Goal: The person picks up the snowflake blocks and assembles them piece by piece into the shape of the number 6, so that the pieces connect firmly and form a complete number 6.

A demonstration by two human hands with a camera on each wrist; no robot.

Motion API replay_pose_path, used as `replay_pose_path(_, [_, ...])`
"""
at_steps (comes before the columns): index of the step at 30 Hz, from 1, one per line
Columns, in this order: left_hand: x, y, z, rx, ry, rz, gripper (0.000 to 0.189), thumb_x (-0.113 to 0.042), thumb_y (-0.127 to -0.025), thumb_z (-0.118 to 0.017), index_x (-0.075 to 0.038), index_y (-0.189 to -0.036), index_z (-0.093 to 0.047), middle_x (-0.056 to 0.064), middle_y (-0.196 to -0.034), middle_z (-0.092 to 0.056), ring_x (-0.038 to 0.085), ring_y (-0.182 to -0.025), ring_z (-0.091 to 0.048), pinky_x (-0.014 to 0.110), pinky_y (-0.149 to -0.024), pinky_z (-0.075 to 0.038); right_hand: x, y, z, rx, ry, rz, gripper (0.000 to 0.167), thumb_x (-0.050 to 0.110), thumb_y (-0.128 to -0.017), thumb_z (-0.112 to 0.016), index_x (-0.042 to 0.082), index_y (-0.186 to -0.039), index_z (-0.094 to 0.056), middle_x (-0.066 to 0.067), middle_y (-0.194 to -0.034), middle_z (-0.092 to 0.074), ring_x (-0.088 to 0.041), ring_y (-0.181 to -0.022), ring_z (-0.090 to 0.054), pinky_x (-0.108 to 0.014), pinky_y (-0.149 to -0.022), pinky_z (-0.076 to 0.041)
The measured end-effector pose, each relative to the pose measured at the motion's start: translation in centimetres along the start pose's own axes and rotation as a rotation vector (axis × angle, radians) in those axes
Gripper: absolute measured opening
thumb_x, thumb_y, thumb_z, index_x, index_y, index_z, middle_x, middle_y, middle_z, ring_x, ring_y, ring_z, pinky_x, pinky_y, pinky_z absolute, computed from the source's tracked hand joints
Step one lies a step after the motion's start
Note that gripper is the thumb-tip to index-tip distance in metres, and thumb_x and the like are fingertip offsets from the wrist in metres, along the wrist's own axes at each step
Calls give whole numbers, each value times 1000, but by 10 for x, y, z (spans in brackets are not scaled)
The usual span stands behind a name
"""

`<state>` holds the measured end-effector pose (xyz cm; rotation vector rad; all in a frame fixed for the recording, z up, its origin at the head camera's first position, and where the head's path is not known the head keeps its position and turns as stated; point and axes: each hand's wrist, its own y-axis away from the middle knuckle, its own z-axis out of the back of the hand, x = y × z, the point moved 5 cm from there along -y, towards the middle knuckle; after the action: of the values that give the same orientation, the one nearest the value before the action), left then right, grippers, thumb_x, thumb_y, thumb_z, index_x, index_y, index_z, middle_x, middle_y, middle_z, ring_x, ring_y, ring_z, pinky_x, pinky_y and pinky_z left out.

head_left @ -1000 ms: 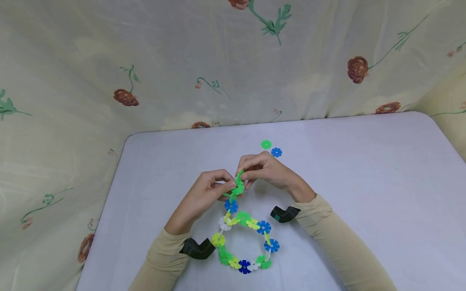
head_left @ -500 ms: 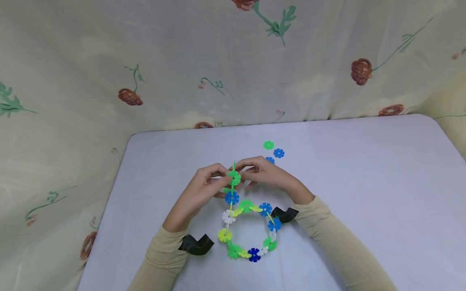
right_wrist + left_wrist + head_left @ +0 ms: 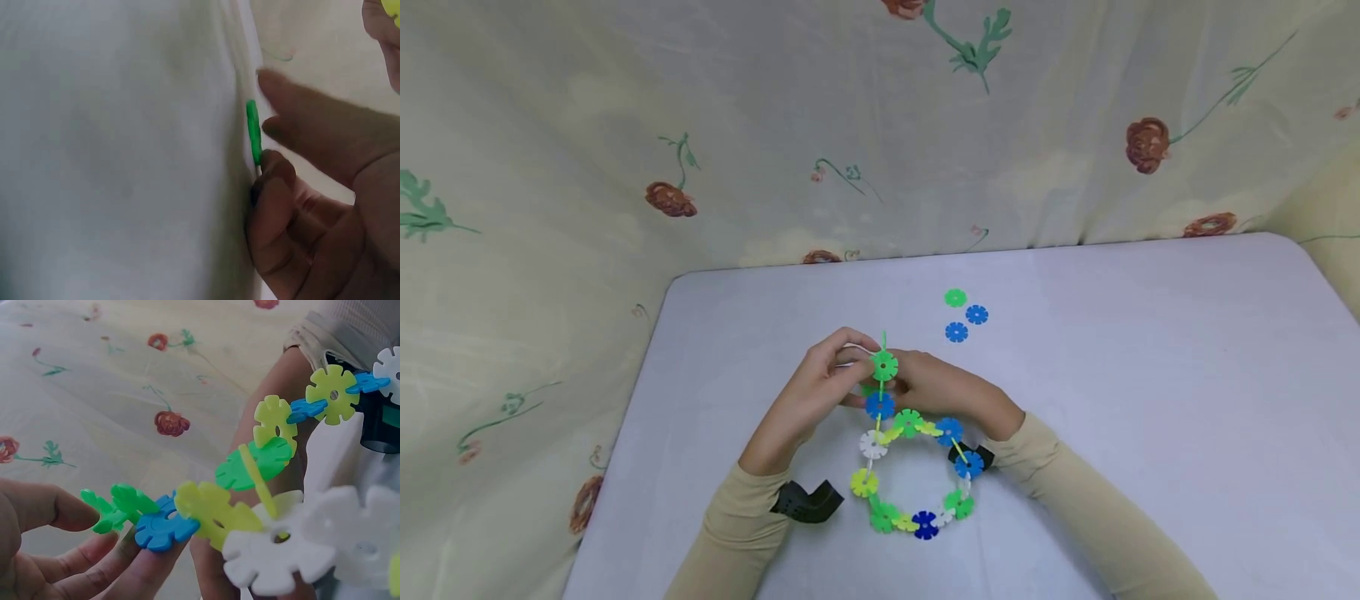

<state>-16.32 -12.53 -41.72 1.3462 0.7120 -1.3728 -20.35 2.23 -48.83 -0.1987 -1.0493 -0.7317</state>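
A chain of slotted plastic snowflake discs (image 3: 909,423) forms a ring with a straight tail of green and blue pieces. My left hand (image 3: 822,392) pinches the tail by its green disc (image 3: 884,365); the blue disc (image 3: 165,525) follows, close over the fingers in the left wrist view. My right hand (image 3: 940,385) is behind the tail, its fingertips largely hidden in the head view. In the right wrist view its thumb stands apart from the curled fingers (image 3: 275,212), with a thin green edge (image 3: 254,131) showing past them.
One loose green disc (image 3: 956,297) and two blue discs (image 3: 977,314) lie on the white table (image 3: 1112,375), beyond the right hand. A flowered curtain (image 3: 737,108) hangs behind the table's far edge. Black wrist cameras (image 3: 808,502) stick out near the ring.
My right hand has let go of the tail's green end and moved down behind it, uncovering a second loose blue disc. The tail now stands straighter, and the ring has shifted slightly up.
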Motion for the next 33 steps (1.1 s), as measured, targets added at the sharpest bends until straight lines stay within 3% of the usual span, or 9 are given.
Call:
replay_pose_path(5, [0, 0, 0, 17, -1, 0, 31, -17, -104, -51, -11, -134, -56, 17, -125, -70, 42, -112, -66, 40, -79, -65, 1, 0, -1, -28, 21, 5, 32, -2, -94, -63, 15, -121, -59, 1, -72, -47, -10, -54, -44, -23, -55, -41])
replay_pose_path(12, [1, 0, 1, 28, -5, -1, 32, -22, -107, -51, -13, -137, -55, 16, -124, -71, 27, -106, -69, 39, -78, -65, -2, -3, 5, -54, 48, -18, 16, 6, -95, -67, 12, -105, -56, 3, -64, -50, -9, -53, -47, -22, -55, -42])
replay_pose_path(16, [2, -1, 1, 33, -14, 0, 31, -23, -108, -51, -13, -137, -55, 16, -124, -71, 22, -104, -70, 39, -78, -65, -5, -3, 10, -80, 80, -37, 15, 11, -94, -73, 12, -101, -59, 3, -61, -53, -9, -49, -49, -22, -55, -43])
replay_pose_path(27, [3, -2, 1, 12, -19, -2, 26, -24, -109, -50, -7, -128, -55, 18, -120, -71, 29, -108, -71, 39, -77, -66, -9, -2, 16, -45, 23, -7, 14, 15, -95, -76, 16, -97, -62, -1, -71, -67, -15, -58, -64, -30, -60, -57])
replay_pose_path(33, [2, -2, 1, 3, -16, -15, 24, -24, -109, -51, -4, -120, -56, 18, -115, -71, 36, -113, -70, 39, -77, -66, -8, 1, 22, -52, -22, -9, 11, 14, -96, -75, 12, -95, -64, -3, -74, -68, -15, -59, -65, -29, -60, -57])
